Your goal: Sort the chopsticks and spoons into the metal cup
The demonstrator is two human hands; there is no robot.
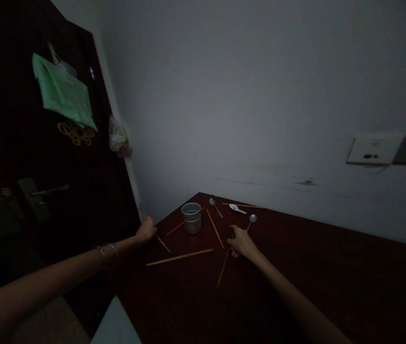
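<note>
At the table's left edge my left hand (147, 229) is closed on the end of a chopstick (164, 244), whose other end points toward the table's middle. My right hand (241, 242) is closed around the upper part of another chopstick (223, 267), which slants down toward me. Just beyond the right hand lies a metal spoon (253, 218), its handle partly hidden by the fingers. Between the hands stands a grey perforated metal cup (192, 220), upright. A chopstick (179, 257) lies crosswise in front of it, and another (215, 228) lies to its right.
Behind the cup are a metal spoon (213, 202), a white spoon (236, 209) and a chopstick (256, 207) near the wall. One more chopstick (174, 229) passes behind the cup. The dark red table (317, 267) meets the wall; a dark door (45, 157) stands left.
</note>
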